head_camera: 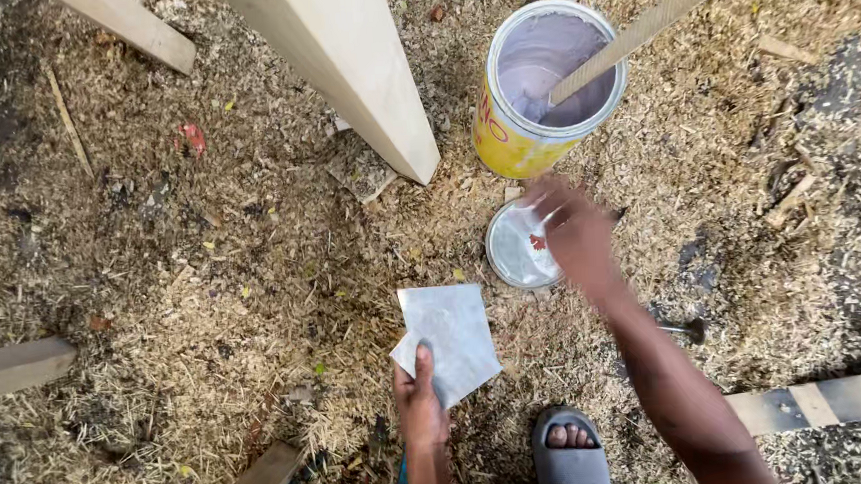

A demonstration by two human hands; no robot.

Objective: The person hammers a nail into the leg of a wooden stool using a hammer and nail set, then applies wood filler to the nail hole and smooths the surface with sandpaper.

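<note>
L hand [420, 398] pinches 1 grey sheet [450, 339] at its lower corner, thumb on top. R hand [575, 232] blurred, over round lid [516, 249] on sawdust ground [207, 283]; grip can't tell. Yellow paint can [540, 89] w/ stir stick [645, 26] just beyond lid.

- my left hand [421, 400] sits low and near, thumb up, fingers pinched closed.
- my right arm stretches forward, its hand [575, 232] motion-blurred, fingers loosely spread and pointing down-left.
</note>
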